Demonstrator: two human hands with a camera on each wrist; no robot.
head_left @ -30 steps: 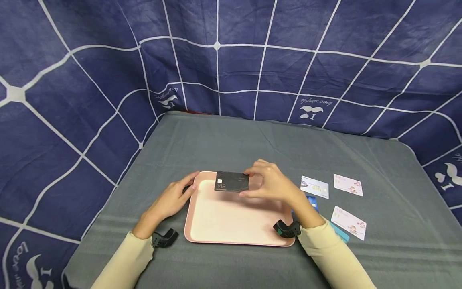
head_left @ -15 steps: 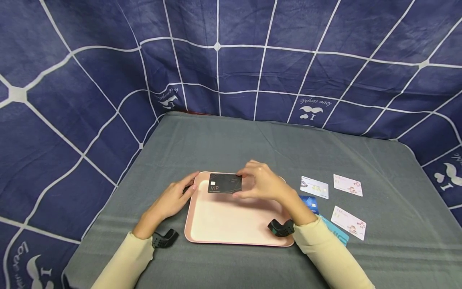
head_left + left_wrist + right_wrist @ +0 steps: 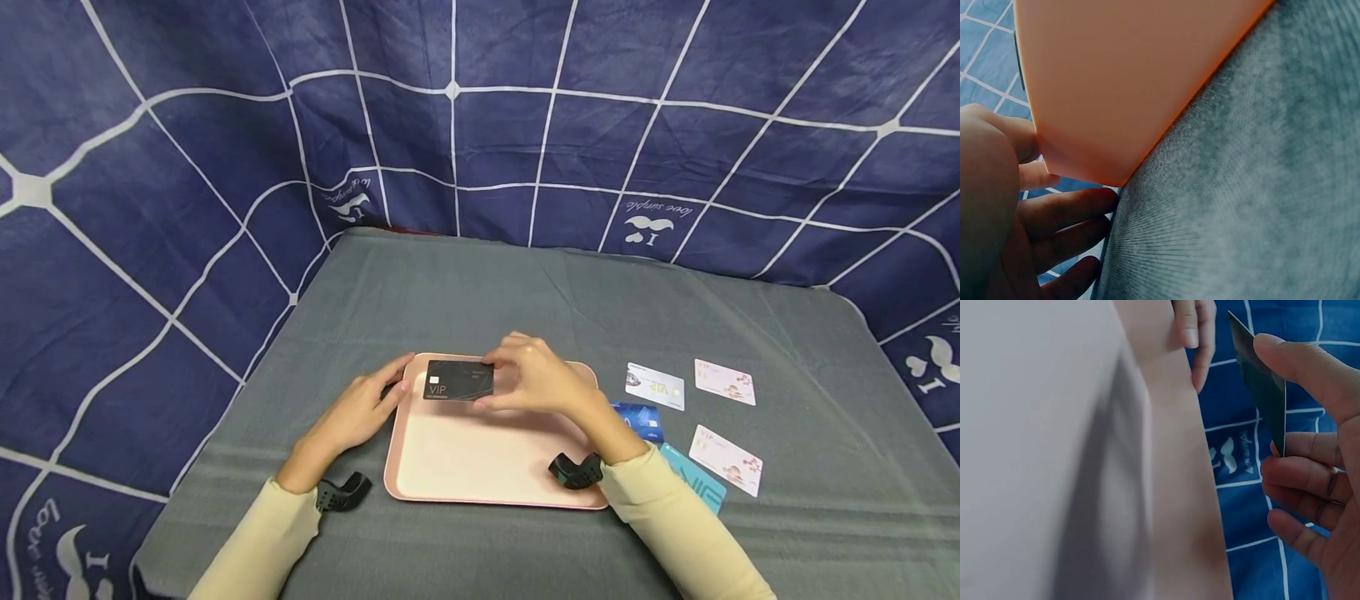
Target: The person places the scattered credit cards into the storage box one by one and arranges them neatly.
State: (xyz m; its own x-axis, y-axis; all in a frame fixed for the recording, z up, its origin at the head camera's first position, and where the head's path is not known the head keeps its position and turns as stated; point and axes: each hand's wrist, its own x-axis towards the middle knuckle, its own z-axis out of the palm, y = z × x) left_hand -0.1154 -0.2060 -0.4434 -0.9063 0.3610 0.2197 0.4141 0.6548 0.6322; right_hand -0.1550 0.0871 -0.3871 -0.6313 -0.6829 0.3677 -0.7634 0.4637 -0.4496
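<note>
The right hand pinches a black VIP card by its right end between thumb and fingertips, the remaining fingers loosely bent. The card is held over the far left part of a pink tray, apart from its floor; the right wrist view shows it tilted steeply. The left hand grips the tray's far left corner, its thumb over the rim and a finger outside, the others partly spread. To the right of the tray, on grey cloth, a blue card lies partly behind the right forearm, with a teal card just beside it, partly covered by the sleeve. Farther out are a white card, a pale pink card and a matching pink card nearer the person. A navy curtain with white lines stands behind.
</note>
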